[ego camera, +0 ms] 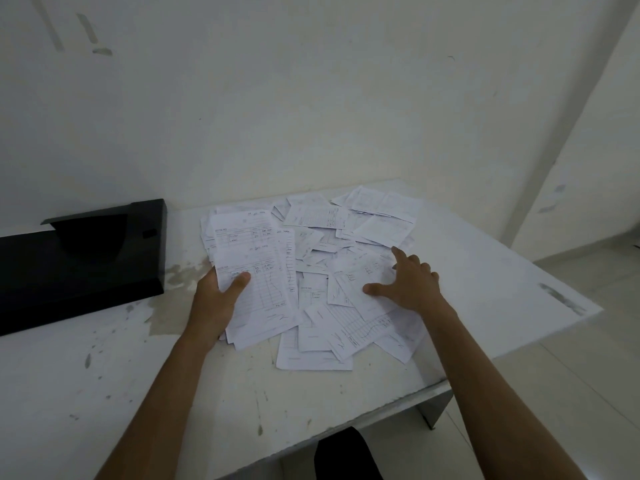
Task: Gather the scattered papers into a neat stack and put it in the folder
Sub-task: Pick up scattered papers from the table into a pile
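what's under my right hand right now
Your right hand rests with spread fingers on loose, overlapping papers on the white table. What those sheets cover is hidden.

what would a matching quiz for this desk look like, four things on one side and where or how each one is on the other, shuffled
Things:
1. left hand
2. right hand
3. black folder
4. loose papers

States:
A. lies at the left end of the table, near the wall
B. spread flat, fingers pressing on sheets
C. scattered and overlapping across the middle of the table
D. grips a gathered bundle of sheets, thumb on top

Pairs: 1-D, 2-B, 3-A, 4-C
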`<action>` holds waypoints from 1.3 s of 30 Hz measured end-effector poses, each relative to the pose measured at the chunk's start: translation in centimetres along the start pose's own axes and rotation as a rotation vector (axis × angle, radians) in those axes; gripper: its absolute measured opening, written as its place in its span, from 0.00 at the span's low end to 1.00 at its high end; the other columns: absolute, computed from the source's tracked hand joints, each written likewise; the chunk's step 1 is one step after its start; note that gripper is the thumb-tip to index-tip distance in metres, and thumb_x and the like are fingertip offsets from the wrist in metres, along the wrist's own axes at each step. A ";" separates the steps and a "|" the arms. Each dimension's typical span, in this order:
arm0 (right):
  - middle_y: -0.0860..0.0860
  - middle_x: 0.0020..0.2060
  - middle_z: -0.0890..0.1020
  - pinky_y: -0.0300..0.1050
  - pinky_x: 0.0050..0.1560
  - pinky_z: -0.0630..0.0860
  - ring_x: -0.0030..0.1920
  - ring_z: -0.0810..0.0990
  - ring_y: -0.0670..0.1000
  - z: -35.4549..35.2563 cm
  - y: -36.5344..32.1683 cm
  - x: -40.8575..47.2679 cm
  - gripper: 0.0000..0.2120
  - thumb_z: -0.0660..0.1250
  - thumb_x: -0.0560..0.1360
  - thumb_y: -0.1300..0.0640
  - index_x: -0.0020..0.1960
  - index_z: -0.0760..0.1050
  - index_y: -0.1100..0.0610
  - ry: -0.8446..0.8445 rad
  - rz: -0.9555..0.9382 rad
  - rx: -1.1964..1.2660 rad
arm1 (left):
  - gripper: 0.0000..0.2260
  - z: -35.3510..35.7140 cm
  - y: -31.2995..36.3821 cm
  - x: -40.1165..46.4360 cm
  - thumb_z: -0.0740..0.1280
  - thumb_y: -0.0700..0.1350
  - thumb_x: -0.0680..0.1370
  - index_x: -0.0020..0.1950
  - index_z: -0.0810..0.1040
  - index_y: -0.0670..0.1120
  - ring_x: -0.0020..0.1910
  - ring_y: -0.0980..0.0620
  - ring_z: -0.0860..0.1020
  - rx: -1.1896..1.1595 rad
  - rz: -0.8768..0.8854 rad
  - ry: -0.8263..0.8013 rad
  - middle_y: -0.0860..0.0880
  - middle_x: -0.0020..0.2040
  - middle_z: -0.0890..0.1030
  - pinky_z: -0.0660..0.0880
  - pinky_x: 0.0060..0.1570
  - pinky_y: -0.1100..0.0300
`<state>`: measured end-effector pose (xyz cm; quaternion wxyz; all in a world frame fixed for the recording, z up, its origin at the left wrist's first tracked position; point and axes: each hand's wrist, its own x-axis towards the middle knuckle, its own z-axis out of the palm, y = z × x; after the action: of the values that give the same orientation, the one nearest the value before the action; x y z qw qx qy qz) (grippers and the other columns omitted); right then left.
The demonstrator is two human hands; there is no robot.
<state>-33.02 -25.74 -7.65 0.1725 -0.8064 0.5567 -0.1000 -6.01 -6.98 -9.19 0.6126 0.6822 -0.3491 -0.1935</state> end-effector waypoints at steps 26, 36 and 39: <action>0.53 0.75 0.69 0.53 0.71 0.68 0.72 0.70 0.56 -0.1 -0.2 -0.4 0.43 0.75 0.70 0.39 0.77 0.63 0.54 -0.145 -0.074 0.237 | 0.16 -0.2 0.0 0.0 0.69 0.47 0.79 0.66 0.77 0.48 0.56 0.55 0.79 -0.025 0.018 -0.024 0.53 0.59 0.81 0.75 0.57 0.57; 0.54 0.54 0.86 0.47 0.44 0.84 0.49 0.87 0.54 -1.8 0.2 -1.6 0.15 0.74 0.75 0.60 0.60 0.78 0.54 -0.249 -0.104 1.012 | 0.14 -0.9 0.0 -0.2 0.70 0.46 0.78 0.64 0.78 0.51 0.56 0.56 0.81 -0.208 -0.037 0.013 0.56 0.57 0.82 0.76 0.54 0.58; 0.55 0.55 0.86 0.51 0.45 0.84 0.52 0.87 0.57 -1.8 0.2 -1.4 0.17 0.73 0.75 0.61 0.63 0.77 0.56 -0.323 -0.085 1.091 | 0.15 -1.1 0.0 -0.1 0.70 0.45 0.77 0.64 0.78 0.50 0.57 0.55 0.81 -0.242 -0.051 0.029 0.56 0.58 0.83 0.77 0.55 0.57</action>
<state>-34.37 -24.80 -6.02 0.6428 -0.6272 0.3581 -0.2552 -5.30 -6.12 -9.03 0.6903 0.6146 -0.2969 -0.2399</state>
